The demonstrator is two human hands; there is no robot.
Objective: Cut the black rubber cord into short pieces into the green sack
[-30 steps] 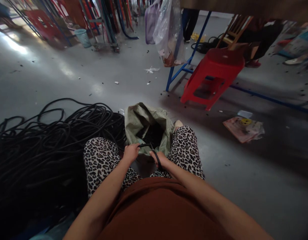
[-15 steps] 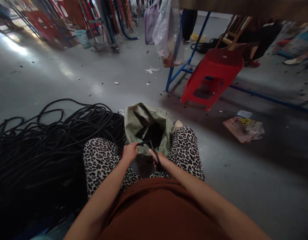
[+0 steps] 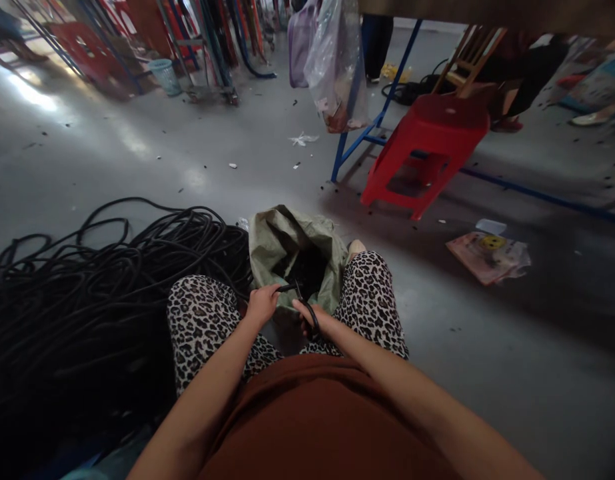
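the left hand is closed round a thin, round, black rubbery cord, whose end pokes out beyond the thumb to the right, above the near rim of a pale olive-green woven sack. the right hand is wrapped about the looped black handle of a pair of scissors, the slim metal blades jutting forward from the fingers.

the relation that matters: the cord's long axis runs mostly sideways, left to right, while the blades point away from the body with a slight lean left, so the two lie crosswise just where the cord's tip meets them. whether blade and cord touch, i cannot tell. the right hand is the nearer one to that tip.

the sack stands open on the grey, smooth floor between the knees, dark stuff inside; beyond its left edge spreads a tangled heap of black cord.
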